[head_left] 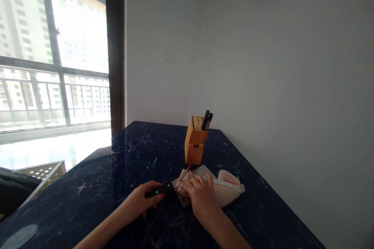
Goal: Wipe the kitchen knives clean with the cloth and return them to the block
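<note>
My left hand [146, 198] is closed round the black handle of a cleaver [167, 189], which lies low over the table with its blade pointing right. My right hand [202, 194] presses a pale pink-and-white cloth [226, 192] on the blade. Much of the blade is hidden by the cloth and fingers; a grey part shows beyond the cloth and another below it. A small red item [189, 168] shows at the cloth's far edge. Just behind stands a wooden knife block [196, 140] with black-handled tools [207, 120] in its right side.
The dark blue marbled table [152, 144] reaches back to the grey walls. A pale round mark [22, 236] is at its near left. Left of the table are a perforated light-coloured chair or rack [46, 172], a dark cloth-like item [14, 190] and a large window [78, 46].
</note>
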A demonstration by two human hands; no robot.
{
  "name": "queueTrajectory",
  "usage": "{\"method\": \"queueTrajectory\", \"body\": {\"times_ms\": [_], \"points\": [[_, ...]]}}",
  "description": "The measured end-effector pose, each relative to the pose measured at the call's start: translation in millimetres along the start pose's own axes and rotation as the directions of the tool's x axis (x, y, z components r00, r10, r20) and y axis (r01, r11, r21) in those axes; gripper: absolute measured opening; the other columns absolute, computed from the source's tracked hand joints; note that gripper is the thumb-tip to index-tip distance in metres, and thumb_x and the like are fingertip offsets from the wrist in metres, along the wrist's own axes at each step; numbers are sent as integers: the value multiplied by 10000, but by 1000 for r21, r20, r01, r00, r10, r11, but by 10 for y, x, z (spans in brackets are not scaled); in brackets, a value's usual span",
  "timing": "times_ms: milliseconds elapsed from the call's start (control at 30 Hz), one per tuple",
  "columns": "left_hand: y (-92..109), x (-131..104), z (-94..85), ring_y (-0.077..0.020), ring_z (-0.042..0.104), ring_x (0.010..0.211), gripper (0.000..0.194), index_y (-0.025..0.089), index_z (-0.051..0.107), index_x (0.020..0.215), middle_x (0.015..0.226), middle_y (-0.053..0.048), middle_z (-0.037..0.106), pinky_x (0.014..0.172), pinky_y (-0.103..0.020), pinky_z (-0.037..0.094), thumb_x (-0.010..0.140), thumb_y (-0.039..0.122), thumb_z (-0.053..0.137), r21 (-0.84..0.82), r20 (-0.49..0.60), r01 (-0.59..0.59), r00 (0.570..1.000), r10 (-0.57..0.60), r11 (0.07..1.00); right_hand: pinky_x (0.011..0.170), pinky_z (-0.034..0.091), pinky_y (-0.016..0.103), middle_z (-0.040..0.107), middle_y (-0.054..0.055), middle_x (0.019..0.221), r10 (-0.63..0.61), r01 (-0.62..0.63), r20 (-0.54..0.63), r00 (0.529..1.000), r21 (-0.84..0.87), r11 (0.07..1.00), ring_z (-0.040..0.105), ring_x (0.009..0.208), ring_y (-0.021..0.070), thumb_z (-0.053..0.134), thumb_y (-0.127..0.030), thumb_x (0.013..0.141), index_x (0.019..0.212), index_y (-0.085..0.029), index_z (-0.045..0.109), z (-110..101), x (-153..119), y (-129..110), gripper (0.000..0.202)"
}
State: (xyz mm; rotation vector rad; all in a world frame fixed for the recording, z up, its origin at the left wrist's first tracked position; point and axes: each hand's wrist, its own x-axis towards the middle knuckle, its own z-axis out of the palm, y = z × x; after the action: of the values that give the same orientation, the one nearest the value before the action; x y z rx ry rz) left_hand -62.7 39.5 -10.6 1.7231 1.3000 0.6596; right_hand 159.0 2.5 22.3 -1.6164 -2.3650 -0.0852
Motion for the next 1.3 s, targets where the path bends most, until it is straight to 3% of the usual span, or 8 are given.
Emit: {"method": "queueTrajectory", "body": {"times_ms": [433, 1300], "points": [[-20, 15, 8, -57, 441, 349, 619, 187, 545, 1064, 582, 49, 598, 334, -177, 382, 625, 623, 545, -8, 5, -18, 1000, 18, 1000, 995, 20, 449, 553, 8, 1129, 17, -14, 67, 998, -42, 999, 406, 1064, 202, 304, -180, 859, 1194, -344, 476, -37, 6, -13, 411], [-30, 16, 8, -62, 452, 340, 612, 194, 547, 1068, 585, 47, 608, 324, -178, 364, 620, 611, 555, -14, 2, -5, 1000, 5, 1000, 1006, -20, 472, 594, 25, 1026, -28, 28, -41, 999, -6, 1000, 429, 1021, 193, 360, -152, 822, 1135, -297, 535, 15, 7, 2, 387]]}}
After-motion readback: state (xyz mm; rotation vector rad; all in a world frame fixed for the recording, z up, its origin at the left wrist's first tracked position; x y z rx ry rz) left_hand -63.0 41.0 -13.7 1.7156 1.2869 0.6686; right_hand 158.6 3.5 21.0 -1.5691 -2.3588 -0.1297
